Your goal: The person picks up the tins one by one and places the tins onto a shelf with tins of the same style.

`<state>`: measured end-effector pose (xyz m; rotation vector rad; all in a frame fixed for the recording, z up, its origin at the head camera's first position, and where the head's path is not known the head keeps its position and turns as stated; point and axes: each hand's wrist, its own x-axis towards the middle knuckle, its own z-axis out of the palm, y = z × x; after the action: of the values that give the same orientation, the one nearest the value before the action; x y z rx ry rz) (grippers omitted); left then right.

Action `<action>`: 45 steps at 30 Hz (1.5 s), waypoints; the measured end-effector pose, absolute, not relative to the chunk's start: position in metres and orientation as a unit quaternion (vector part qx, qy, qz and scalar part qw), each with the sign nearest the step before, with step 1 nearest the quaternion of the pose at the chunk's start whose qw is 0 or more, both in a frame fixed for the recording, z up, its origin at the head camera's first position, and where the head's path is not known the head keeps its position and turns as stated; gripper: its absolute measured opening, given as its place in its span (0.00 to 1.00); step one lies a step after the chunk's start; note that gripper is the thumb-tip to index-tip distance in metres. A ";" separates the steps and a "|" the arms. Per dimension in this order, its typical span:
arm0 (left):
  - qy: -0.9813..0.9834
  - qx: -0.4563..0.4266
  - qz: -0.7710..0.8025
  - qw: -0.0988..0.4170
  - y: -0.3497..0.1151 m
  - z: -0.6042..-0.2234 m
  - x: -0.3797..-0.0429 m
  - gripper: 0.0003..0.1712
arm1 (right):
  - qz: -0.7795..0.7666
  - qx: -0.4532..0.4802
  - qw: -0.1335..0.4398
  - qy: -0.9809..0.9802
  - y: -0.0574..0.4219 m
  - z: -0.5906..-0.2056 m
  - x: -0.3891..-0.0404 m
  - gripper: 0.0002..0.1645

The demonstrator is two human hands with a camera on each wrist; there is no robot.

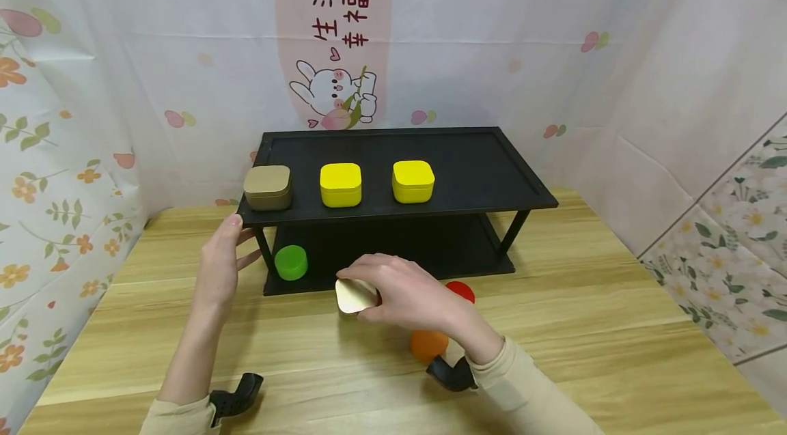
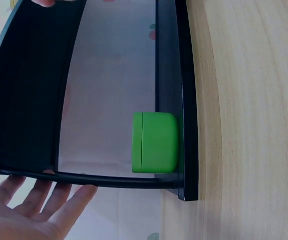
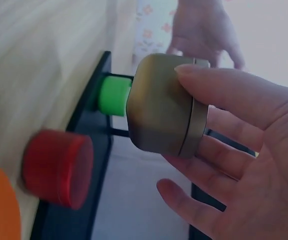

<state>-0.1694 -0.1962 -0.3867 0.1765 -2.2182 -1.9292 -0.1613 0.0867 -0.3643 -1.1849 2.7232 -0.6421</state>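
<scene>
My right hand (image 1: pixel 399 291) pinches a gold-brown square box with rounded corners (image 3: pixel 159 105) between thumb and fingers, in front of the rack's lower shelf. In the head view the box's top (image 1: pixel 355 296) looks pale from glare. At the left end of the black two-tier rack (image 1: pixel 369 213), my left hand (image 1: pixel 216 261) touches the upper shelf's corner and the post. Its fingers (image 2: pixel 73 205) lie fairly straight against that end in the left wrist view. A green round container (image 1: pixel 291 262) stands on the lower shelf, near the left post.
On the upper shelf sit a brown square box (image 1: pixel 268 188) at the left and two yellow boxes, one central (image 1: pixel 341 185) and one further right (image 1: pixel 413 181). A red round container (image 3: pixel 58 167) and an orange one (image 1: pixel 428 345) are near my right forearm, on the wooden table (image 1: pixel 590 312).
</scene>
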 end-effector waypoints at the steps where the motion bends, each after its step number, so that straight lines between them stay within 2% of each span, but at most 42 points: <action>1: -0.750 0.059 -0.652 0.098 -0.196 -0.387 -0.170 0.36 | -0.213 -0.388 0.052 0.895 0.090 -0.362 -0.161 0.32; 15: -0.753 0.062 -0.647 0.103 -0.195 -0.387 -0.170 0.34 | -0.198 -0.377 0.036 0.904 0.134 -0.340 -0.159 0.33; 26: -0.747 0.060 -0.654 0.107 -0.196 -0.388 -0.170 0.33 | -0.185 -0.393 0.001 0.901 0.164 -0.321 -0.156 0.32; 45: -0.744 0.068 -0.656 0.102 -0.195 -0.387 -0.170 0.34 | -0.193 -0.372 -0.027 0.907 0.220 -0.282 -0.168 0.37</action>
<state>-0.1698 -0.1948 -0.3869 0.1995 -2.1981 -1.9385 -0.1680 0.2204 -0.2822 -1.1905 2.9011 -0.6160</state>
